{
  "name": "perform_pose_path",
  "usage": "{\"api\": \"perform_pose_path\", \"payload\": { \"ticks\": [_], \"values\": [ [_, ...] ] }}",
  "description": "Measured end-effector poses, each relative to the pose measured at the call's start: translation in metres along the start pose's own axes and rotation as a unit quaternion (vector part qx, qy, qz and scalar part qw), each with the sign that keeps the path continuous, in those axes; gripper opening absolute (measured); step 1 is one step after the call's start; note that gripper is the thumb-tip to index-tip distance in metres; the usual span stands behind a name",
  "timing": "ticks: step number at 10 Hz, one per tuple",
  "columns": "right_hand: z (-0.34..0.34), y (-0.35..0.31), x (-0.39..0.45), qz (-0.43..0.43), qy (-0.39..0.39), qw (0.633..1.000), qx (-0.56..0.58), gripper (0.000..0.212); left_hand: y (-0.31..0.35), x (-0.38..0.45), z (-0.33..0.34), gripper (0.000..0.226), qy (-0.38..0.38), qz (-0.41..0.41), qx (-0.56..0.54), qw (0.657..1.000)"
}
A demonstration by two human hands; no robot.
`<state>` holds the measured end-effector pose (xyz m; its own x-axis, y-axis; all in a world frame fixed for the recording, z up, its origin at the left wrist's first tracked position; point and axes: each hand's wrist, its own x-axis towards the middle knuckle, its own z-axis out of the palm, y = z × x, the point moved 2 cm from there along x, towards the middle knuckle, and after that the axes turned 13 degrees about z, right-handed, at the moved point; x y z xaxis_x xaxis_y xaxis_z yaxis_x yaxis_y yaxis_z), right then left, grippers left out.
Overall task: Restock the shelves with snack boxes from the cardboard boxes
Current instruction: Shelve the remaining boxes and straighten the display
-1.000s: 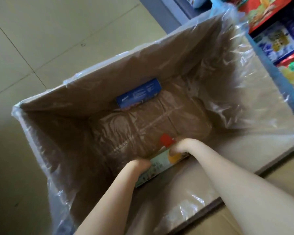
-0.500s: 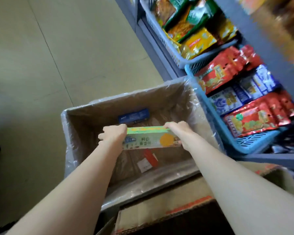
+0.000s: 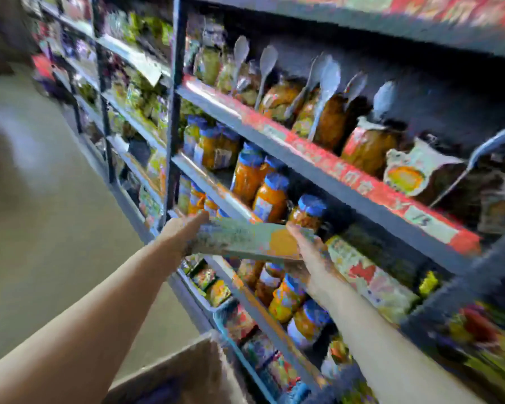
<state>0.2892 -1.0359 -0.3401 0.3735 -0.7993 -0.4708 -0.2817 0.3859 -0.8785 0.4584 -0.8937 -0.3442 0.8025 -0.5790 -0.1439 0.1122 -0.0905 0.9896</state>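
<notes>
A long green snack box [image 3: 245, 239] with an orange circle is held level in the air in front of the shelving. My left hand [image 3: 181, 231] grips its left end and my right hand [image 3: 306, 249] grips its right end. The box hangs just before a shelf edge [image 3: 216, 191] lined with blue-lidded orange jars [image 3: 270, 196]. A corner of the cardboard box [image 3: 187, 368] shows at the bottom. The picture is blurred.
Dark metal shelving [image 3: 174, 118] fills the right side, with jars and pale spoons [image 3: 267, 68] on an upper shelf with a red price strip [image 3: 362, 176]. Snack packets [image 3: 370, 278] lie on the shelf behind my right hand. Beige floor [image 3: 56, 214] lies to the left.
Both hands have lifted the green box out of the plastic-lined cardboard box and raised it to shelf height. The view has swung up from the box to the shelves.
</notes>
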Motion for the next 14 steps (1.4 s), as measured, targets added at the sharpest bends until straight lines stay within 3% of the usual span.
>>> {"api": "perform_pose_path", "payload": {
  "ticks": [1, 2, 3, 4, 5, 6, 7, 8, 9, 10, 11, 12, 13, 14],
  "values": [
    [-0.046, -0.089, -0.078, -0.057, 0.04, 0.998, 0.013, 0.033, 0.086, -0.041, -0.001, 0.005, -0.127, 0.059, -0.033, 0.99],
    [-0.092, -0.169, -0.153, -0.088, 0.02, 0.996, 0.008, 0.021, 0.193, -0.101, 0.015, 0.017, -0.255, 0.064, -0.036, 0.964],
    [-0.139, -0.233, -0.226, -0.141, 0.045, 0.988, 0.032, 0.035, 0.282, -0.136, 0.042, 0.008, -0.295, 0.163, -0.014, 0.941],
    [-0.189, -0.28, -0.303, -0.218, 0.015, 0.973, 0.07, 0.026, 0.356, -0.176, 0.061, 0.015, -0.31, 0.175, -0.12, 0.927],
    [-0.244, -0.307, -0.374, -0.301, -0.031, 0.946, 0.115, 0.011, 0.408, -0.222, 0.09, 0.023, -0.334, 0.197, -0.156, 0.908],
    [-0.298, -0.322, -0.424, -0.368, -0.021, 0.923, 0.108, 0.009, 0.437, -0.269, 0.12, 0.021, -0.381, 0.234, -0.145, 0.883],
    [-0.354, -0.332, -0.466, -0.396, -0.011, 0.914, 0.089, 0.017, 0.451, -0.307, 0.16, 0.034, -0.407, 0.276, -0.174, 0.853],
    [-0.404, -0.334, -0.494, -0.37, -0.068, 0.923, 0.082, 0.05, 0.462, -0.339, 0.204, 0.04, -0.391, 0.347, -0.202, 0.828],
    [-0.437, -0.331, -0.507, -0.357, -0.133, 0.921, 0.083, 0.048, 0.472, -0.375, 0.241, 0.052, -0.322, 0.44, -0.199, 0.814],
    [-0.455, -0.329, -0.514, -0.368, -0.124, 0.912, 0.128, 0.026, 0.483, -0.409, 0.263, 0.054, -0.204, 0.589, -0.099, 0.776],
    [-0.482, -0.327, -0.518, -0.436, -0.01, 0.894, 0.1, 0.016, 0.485, -0.428, 0.29, 0.049, -0.292, 0.533, -0.15, 0.78],
    [-0.511, -0.322, -0.52, -0.477, 0.017, 0.878, 0.033, 0.02, 0.483, -0.436, 0.309, 0.027, -0.438, 0.357, -0.284, 0.774],
    [-0.531, -0.314, -0.52, -0.475, 0.001, 0.88, 0.012, 0.049, 0.481, -0.432, 0.323, 0.016, -0.422, 0.336, -0.327, 0.776],
    [-0.544, -0.311, -0.508, -0.447, 0.024, 0.894, 0.005, 0.063, 0.479, -0.428, 0.337, 0.026, -0.388, 0.333, -0.333, 0.792]
  ]
}}
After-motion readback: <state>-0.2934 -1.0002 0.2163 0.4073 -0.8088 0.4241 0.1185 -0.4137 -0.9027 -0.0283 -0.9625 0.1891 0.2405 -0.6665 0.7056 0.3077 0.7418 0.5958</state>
